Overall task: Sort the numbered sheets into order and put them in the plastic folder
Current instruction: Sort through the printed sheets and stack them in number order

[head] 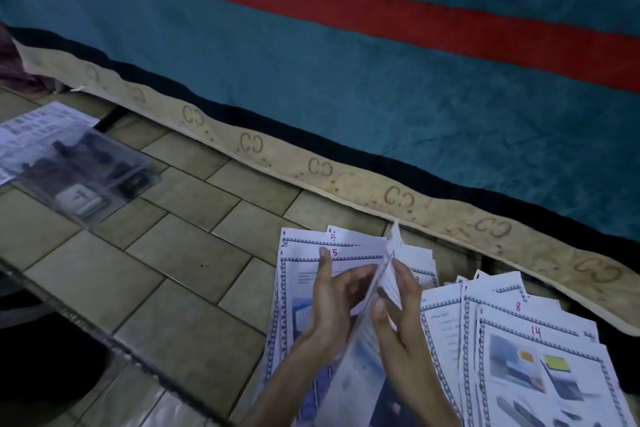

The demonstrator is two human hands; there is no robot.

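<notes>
Two loose piles of numbered printed sheets lie on the tiled floor at the lower right. The left pile (304, 263) shows sheets marked 4 and 15 at its top. The right pile (540, 350) shows 8 and 14. My left hand (329, 302) lies on the left pile, its fingers stretched toward the number 15. My right hand (394, 308) pinches a sheet (391, 253) and lifts it on edge between the piles. A clear plastic folder (104, 336) spans the lower left, its edge running diagonally.
A teal blanket with a red stripe (346, 80) hangs along the back, its beige patterned hem meeting the floor just behind the piles. A clear sleeve with dark prints (86, 173) and another printed sheet (38, 125) lie at the far left on the tiles.
</notes>
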